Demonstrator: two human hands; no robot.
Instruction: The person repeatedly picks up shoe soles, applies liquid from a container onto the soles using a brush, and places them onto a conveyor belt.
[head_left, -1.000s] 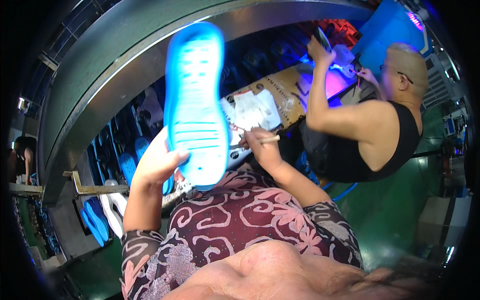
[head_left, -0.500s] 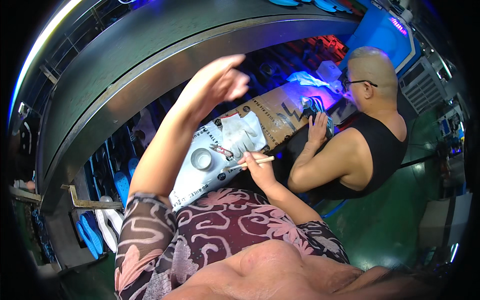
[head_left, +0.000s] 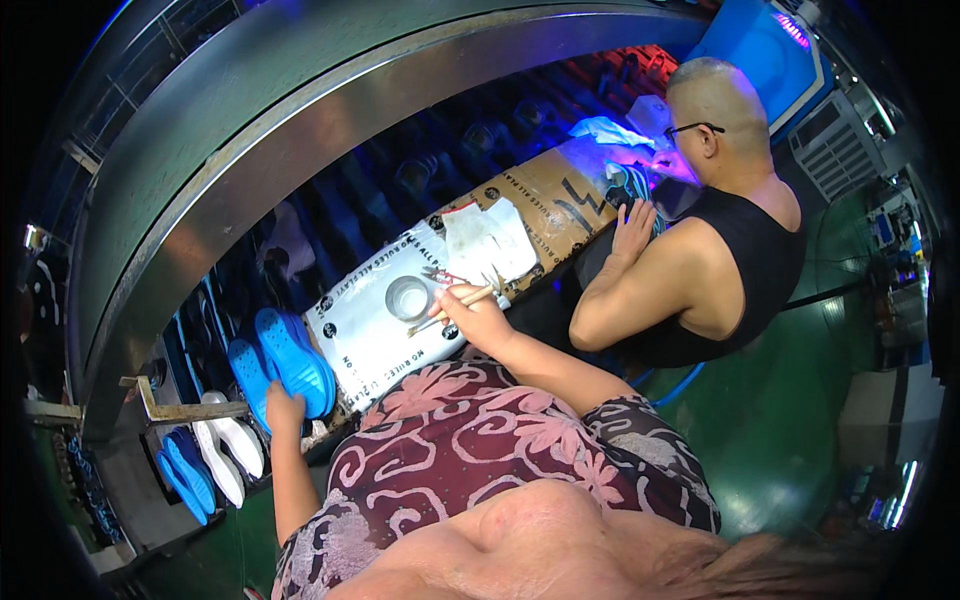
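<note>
Your left hand (head_left: 283,408) low at bench edge, fingers curled onto blue shoe sole (head_left: 293,360); second blue sole (head_left: 246,372) just beside. Your right hand (head_left: 474,312) grips thin brush (head_left: 450,306) beside one small round tin (head_left: 407,298) on white sheet (head_left: 375,335). Cardboard-covered bench (head_left: 545,195), green floor (head_left: 790,400).

Blue soles (head_left: 295,362): matt moulded foam or rubber, ribbed. Brush handle (head_left: 452,305): pale bare wood. Bench cover (head_left: 375,335): white glossy sheet over brown cardboard (head_left: 560,195). Small cup (head_left: 407,297): shiny metal.
</note>
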